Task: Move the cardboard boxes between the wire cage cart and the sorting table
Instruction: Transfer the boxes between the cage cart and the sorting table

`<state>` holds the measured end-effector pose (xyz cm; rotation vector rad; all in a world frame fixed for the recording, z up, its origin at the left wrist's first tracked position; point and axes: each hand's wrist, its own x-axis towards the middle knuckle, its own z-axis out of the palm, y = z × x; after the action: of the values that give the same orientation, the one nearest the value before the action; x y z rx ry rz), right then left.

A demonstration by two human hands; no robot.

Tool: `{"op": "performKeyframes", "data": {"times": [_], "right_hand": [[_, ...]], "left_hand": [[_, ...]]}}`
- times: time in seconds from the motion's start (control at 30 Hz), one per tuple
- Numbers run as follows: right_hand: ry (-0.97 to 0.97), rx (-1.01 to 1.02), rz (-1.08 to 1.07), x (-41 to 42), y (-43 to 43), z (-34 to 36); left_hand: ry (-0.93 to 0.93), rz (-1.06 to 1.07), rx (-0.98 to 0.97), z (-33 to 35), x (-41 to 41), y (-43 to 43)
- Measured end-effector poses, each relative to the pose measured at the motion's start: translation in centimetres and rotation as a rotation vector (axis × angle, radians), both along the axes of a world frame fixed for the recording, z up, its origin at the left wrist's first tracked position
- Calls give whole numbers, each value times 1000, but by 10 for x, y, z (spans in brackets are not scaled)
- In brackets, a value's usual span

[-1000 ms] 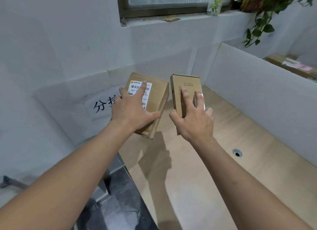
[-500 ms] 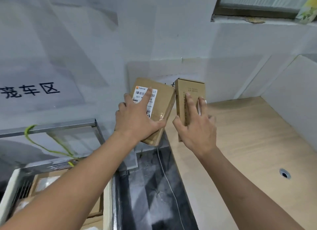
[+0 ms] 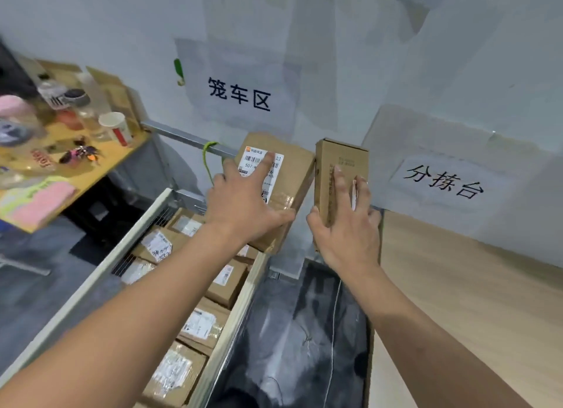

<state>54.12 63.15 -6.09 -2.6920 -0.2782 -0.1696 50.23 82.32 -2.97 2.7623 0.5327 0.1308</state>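
A pale grey wall [image 3: 335, 57] closes the back of the room and carries two white paper signs with black characters, one [image 3: 239, 95] above the cart and one [image 3: 444, 182] above the table. At far left is a yellow wooden side table [image 3: 91, 170] crowded with cups and bottles, too blurred to count. Next comes the wire cage cart with cream edging [image 3: 231, 316], holding at least six labelled brown parcels. A strip of dark floor [image 3: 298, 331] separates it from the light wooden sorting table [image 3: 472, 301] on the right.

Two boxes are held aloft. The left hand [image 3: 243, 206] lies spread on the flat brown cardboard box with a white shipping label [image 3: 292, 170], thumb hooked round its near edge, above the cart's far right corner. Just beside it, the right hand [image 3: 347, 237] grips the narrow brown cardboard box [image 3: 341, 157], which is upright over the floor strip.
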Motion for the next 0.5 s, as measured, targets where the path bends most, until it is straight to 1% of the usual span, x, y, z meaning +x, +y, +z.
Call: {"op": "performKeyframes", "data": {"times": [0.23, 0.5], "right_hand": [[36, 11, 307, -25, 61, -10], [52, -29, 501, -86, 137, -18]], "left_hand": [[7, 284, -5, -4, -73, 50], [6, 492, -58, -15, -167, 109]]}}
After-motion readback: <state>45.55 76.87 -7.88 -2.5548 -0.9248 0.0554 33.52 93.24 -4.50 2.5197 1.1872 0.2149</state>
